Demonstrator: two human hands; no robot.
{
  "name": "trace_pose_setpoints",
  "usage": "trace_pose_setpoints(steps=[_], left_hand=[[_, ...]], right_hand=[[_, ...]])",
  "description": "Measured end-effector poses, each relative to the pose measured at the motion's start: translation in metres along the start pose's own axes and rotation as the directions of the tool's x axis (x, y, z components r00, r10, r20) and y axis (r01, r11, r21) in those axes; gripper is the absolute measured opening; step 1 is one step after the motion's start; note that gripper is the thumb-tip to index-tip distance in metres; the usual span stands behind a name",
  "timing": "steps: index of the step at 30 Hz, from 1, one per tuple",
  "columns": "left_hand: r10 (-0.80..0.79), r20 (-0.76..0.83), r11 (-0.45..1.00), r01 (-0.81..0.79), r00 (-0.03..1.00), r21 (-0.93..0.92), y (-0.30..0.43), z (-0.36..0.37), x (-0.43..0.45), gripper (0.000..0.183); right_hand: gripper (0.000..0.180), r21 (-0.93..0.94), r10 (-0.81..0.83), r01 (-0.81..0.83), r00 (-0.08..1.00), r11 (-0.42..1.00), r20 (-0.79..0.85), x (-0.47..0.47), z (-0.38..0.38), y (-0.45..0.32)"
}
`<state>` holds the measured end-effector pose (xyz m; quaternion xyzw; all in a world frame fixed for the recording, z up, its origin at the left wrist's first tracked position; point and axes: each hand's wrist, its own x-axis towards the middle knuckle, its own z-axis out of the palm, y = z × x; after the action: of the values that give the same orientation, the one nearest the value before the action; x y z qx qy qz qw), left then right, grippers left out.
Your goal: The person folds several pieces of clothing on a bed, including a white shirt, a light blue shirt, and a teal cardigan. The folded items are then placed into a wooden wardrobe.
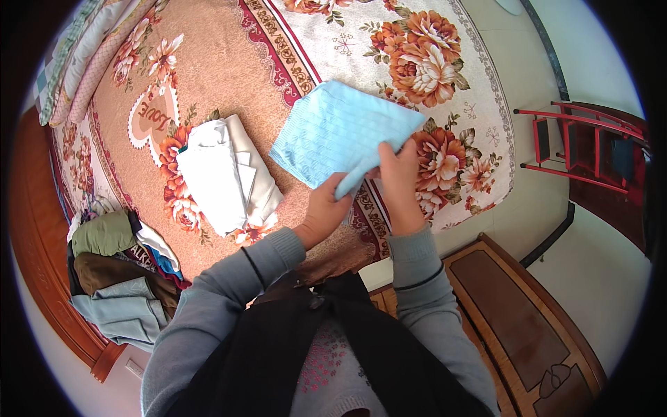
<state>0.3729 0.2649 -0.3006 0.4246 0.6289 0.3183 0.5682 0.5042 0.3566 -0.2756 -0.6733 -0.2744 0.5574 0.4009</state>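
Note:
A light blue knitted textile point(333, 130) with a textured check pattern lies partly on the bed, its near edge lifted and rolled over. My left hand point(328, 208) grips the near left end of that rolled edge. Farther right along the same edge, my right hand point(398, 172) pinches the cloth between thumb and fingers. Some fingers of both hands are hidden under the cloth. Left of it rest a folded white garment point(211, 172) and a folded cream garment point(260, 182), the white one partly over the cream one.
A floral bedspread point(224, 68) covers the bed. Several clothes, with an olive one point(104, 234) on top, are heaped at the lower left by the wooden headboard point(39, 224). Folded quilts point(88, 57) lie upper left. A red step ladder point(578, 146) and a wooden cabinet point(510, 302) stand right.

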Motion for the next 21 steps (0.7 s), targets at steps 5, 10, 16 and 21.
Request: trace_pose_setpoints(steps=[5, 10, 16, 21], left_hand=[[-0.176, -0.209, 0.967, 0.129, 0.962, -0.22, -0.015, -0.035, 0.019, 0.032], [-0.132, -0.426, 0.991, 0.124, 0.895, -0.047, -0.046, -0.063, 0.032, 0.069], [0.425, -0.253, 0.76, -0.192, 0.869, 0.621, -0.034, -0.054, 0.025, 0.07], [0.281, 0.098, 0.445, -0.22, 0.955, 0.868, -0.055, -0.055, 0.051, 0.069]], right_hand=[[0.032, -0.1, -0.087, 0.1, 0.988, 0.99, 0.126, 0.031, 0.074, 0.006], [0.041, -0.489, -0.296, 0.392, 0.918, 0.779, 0.264, 0.05, 0.106, 0.048], [0.052, -0.61, -0.518, 0.781, 0.581, 0.136, 0.628, 0.031, 0.078, 0.069], [0.05, -0.62, -0.464, 0.783, 0.57, 0.055, 0.678, 0.057, 0.058, 0.08]])
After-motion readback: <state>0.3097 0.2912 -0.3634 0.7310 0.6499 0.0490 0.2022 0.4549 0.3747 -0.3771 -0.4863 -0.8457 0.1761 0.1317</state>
